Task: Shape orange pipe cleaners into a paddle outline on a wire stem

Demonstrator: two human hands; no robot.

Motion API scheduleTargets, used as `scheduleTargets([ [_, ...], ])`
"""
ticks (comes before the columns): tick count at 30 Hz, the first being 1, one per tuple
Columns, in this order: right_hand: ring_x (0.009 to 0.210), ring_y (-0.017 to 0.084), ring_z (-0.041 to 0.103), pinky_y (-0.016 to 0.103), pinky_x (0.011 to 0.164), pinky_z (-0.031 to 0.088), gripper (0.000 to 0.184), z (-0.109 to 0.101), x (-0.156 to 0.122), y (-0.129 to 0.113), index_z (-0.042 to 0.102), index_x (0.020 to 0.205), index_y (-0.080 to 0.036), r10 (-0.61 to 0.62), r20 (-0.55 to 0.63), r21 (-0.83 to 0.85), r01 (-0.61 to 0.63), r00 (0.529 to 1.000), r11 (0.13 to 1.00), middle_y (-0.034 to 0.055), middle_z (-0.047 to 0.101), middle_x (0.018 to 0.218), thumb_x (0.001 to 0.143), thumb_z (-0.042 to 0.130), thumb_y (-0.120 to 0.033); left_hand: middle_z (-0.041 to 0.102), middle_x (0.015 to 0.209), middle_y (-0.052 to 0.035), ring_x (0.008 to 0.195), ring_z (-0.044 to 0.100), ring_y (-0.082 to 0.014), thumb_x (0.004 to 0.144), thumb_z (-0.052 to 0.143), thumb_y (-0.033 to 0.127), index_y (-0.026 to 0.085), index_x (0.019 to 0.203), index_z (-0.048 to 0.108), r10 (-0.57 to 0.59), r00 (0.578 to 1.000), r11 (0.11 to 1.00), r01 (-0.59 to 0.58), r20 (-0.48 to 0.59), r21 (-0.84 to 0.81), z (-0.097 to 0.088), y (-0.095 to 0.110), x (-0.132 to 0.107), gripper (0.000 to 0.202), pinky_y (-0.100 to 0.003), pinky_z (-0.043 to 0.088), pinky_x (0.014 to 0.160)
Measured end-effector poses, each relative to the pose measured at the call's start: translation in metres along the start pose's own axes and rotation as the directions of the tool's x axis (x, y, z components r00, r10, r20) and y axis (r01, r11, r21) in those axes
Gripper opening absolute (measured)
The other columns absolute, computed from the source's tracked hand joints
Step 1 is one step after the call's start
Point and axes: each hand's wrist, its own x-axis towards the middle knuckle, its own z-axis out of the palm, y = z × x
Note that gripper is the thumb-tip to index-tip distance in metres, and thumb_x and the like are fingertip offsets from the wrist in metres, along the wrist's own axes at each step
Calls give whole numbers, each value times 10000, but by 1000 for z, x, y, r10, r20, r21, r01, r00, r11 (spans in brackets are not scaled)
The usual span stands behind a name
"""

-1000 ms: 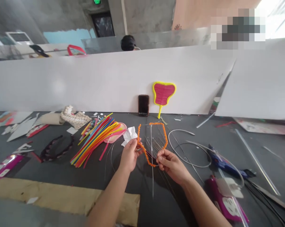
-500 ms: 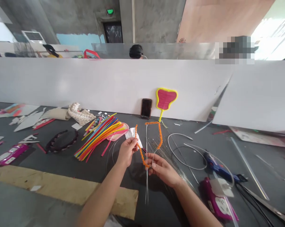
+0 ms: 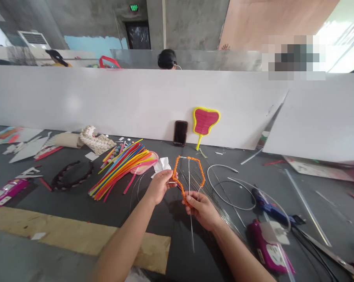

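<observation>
Between my hands is a wire fan frame (image 3: pixel 201 169) wrapped in twisted orange pipe cleaner, bent into an angular loop. Bare silver wire shows at its top left and lower right. A straight wire (image 3: pixel 189 176) runs down its middle, and its tail hangs below my right hand. My left hand (image 3: pixel 160 187) pinches the loop's left side at the lower bend. My right hand (image 3: pixel 202 208) grips the bottom, where the orange strand meets the wires; its fingertips are partly hidden. Behind, a finished red fan with yellow edging (image 3: pixel 206 120) leans on the white partition.
Left of my hands lie a bundle of coloured pipe cleaners (image 3: pixel 121 170) and a dark braided headband (image 3: pixel 72 176). A phone (image 3: pixel 180 133) leans on the partition (image 3: pixel 121 102). Rightward are thin wires, a glue gun (image 3: pixel 270 207), a purple power strip (image 3: pixel 267 246) and scissors (image 3: pixel 335 256).
The frame's left side has swung up and inward, so the loop looks nearly closed at the top. My right hand has shifted slightly right with the lower wires. The view has shifted a little.
</observation>
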Motion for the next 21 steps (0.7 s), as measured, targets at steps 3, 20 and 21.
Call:
scheduleTargets([
  [3, 509, 62, 529, 194, 506, 406, 298, 1, 1, 1, 642, 849, -141, -15, -19, -7, 15, 1000, 1000, 32, 659, 716, 687, 757, -362, 620, 760, -44, 660, 573, -116, 722, 683, 343, 121, 816, 679, -15, 999, 999, 17, 43, -46, -3, 4, 4, 242, -241, 487, 612],
  [20, 559, 69, 576, 202, 558, 454, 269, 3, 1, 3, 627, 853, -149, -40, 24, 60, 38, 999, 997, 17, 653, 741, 705, 751, -336, 676, 904, -62, 904, 657, -231, 792, 643, 274, 141, 846, 617, -17, 954, 969, 89, 299, -231, -5, -16, 3, 145, -377, 526, 785],
  [21, 568, 72, 582, 209, 571, 460, 271, 3, 1, 2, 629, 847, -149, -40, 24, 58, 38, 999, 998, 16, 652, 746, 700, 754, -340, 675, 895, -57, 891, 662, -228, 794, 641, 273, 144, 838, 608, -12, 957, 973, 78, 289, -218, -4, -15, 2, 140, -366, 533, 766],
])
